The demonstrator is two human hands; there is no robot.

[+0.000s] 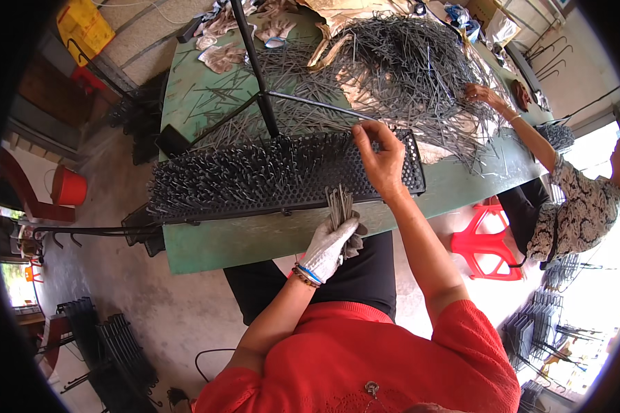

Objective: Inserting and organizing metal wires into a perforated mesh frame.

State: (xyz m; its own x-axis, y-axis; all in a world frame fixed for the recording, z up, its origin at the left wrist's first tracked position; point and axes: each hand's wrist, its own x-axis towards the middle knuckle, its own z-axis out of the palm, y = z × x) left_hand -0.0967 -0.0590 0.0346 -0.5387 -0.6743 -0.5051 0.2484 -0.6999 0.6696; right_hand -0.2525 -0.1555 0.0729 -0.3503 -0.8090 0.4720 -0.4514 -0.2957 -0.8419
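Observation:
A long black perforated panel (341, 173) lies across the front of the green table. Thin grey metal rods (220, 177) stand densely in its holes over the left and middle. Bare holes show toward its right end. My left hand (332, 249), in a white glove, is closed round a bundle of thin metal rods (339, 205) just in front of the panel's near edge. My bare right hand (381, 162) is over the panel's right part, thumb and fingers pinched together. Whatever lies between those fingertips is too small to make out.
A heap of loose rods (413, 62) covers the back of the green table (255, 251). A black upright post (251, 55) with braces rises behind the panel. Used gloves (222, 58) lie back left. A co-worker's hand (486, 94) reaches into the heap near a red stool (486, 242).

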